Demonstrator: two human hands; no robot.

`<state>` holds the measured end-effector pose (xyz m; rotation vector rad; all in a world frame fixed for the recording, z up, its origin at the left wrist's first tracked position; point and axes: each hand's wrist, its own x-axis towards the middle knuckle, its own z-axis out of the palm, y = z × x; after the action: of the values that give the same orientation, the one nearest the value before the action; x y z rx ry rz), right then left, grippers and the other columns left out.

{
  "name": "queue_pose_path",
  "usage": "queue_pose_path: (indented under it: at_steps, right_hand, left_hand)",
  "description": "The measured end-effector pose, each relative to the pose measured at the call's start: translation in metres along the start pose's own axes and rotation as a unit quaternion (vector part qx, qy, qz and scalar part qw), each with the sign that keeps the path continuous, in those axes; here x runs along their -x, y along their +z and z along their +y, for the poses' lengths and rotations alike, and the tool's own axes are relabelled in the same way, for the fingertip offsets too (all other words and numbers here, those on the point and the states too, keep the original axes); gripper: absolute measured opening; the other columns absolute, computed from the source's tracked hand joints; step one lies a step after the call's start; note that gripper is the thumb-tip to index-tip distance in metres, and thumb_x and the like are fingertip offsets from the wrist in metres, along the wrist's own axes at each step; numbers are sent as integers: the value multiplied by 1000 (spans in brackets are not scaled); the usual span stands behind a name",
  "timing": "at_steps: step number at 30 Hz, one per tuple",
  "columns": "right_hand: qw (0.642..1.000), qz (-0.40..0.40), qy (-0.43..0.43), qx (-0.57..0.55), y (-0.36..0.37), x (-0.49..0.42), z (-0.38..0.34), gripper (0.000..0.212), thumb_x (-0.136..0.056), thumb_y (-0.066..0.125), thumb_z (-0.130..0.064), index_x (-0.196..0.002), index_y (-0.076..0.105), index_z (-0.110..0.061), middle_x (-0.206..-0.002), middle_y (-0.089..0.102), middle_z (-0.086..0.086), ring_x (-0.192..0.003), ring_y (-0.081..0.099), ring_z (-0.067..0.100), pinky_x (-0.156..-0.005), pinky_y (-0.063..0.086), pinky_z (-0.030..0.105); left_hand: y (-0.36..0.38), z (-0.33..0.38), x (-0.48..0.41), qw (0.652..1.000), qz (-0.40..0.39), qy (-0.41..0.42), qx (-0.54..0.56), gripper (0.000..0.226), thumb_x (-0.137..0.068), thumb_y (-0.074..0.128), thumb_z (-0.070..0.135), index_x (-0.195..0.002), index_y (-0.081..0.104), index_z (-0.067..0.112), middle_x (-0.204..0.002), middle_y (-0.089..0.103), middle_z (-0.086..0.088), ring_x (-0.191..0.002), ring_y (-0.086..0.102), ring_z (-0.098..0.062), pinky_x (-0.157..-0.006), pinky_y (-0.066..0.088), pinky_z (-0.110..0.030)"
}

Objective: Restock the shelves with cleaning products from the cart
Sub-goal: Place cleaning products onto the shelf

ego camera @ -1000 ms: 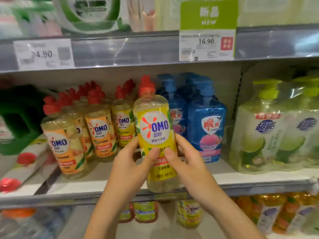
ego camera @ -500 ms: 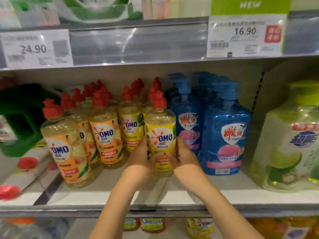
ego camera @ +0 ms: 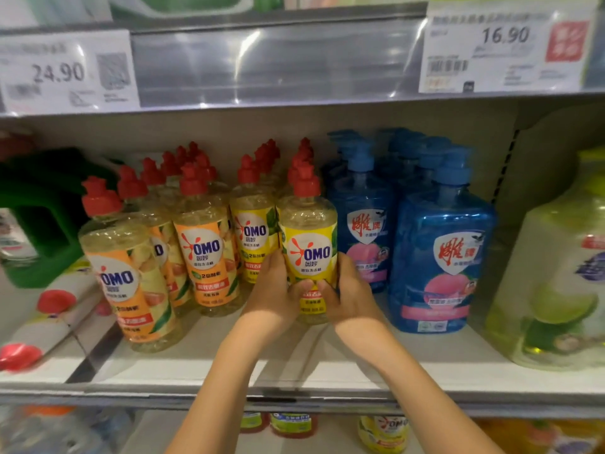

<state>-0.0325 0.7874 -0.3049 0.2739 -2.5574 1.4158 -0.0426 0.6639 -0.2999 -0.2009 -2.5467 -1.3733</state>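
A yellow-labelled OMO bottle [ego camera: 309,244] with a red cap stands upright on the white shelf [ego camera: 327,365], at the front of the right-hand OMO row. My left hand [ego camera: 278,290] grips its lower left side. My right hand [ego camera: 348,290] grips its lower right side, thumbs meeting on the label. More OMO bottles [ego camera: 204,247], orange and yellow labelled, stand in rows to the left and behind. The cart is out of view.
Blue pump bottles [ego camera: 442,253] stand close on the right, then green pump bottles [ego camera: 556,283]. A green jug [ego camera: 42,217] and lying red-capped bottles [ego camera: 49,319] are at the left. The upper shelf edge carries price tags [ego camera: 504,47]. More bottles sit on the shelf below.
Both hands carried the yellow OMO bottle forward from in front of the shelf and set it down in the row beside the blue bottles. The view moved closer and left.
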Motion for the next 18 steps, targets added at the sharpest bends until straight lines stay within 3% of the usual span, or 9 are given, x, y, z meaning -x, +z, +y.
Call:
queue_pose_path:
  at_steps: [5,14,16,18]
  right_hand:
    - [999,8,27,20,11,-3,-2,38,-99,47,-16,-134,35,-11,-132,50,8,-116,50,24,-92,40,31]
    - [999,11,29,-13,20,-4,-2,41,-99,46,-20,-138,33,-16,-136,48,5,-122,49,22,-99,42,35]
    - [999,-15,24,-45,12,5,0,45,-98,51,-20,-140,34,-18,-138,48,1,-125,47,19,-102,42,34]
    - [997,-3,5,-83,0,23,4,51,-96,58,-22,-141,33,-26,-135,44,-11,-126,43,10,-104,38,28]
  left_hand:
    - [-7,-5,0,1000,-1,1,-25,57,-88,64,9,-138,36,12,-137,47,-7,-126,44,-23,-106,37,-38]
    - [-10,-3,1,1000,18,-18,-14,51,-89,62,7,-135,41,7,-138,48,-8,-128,45,-26,-108,38,-43]
    - [-10,-2,10,998,29,-33,-47,53,-90,62,11,-138,38,8,-140,47,-8,-127,46,-25,-106,39,-38]
    - [-12,-1,28,997,67,-30,-21,57,-90,63,13,-140,36,9,-138,49,-9,-121,52,-22,-95,44,-23]
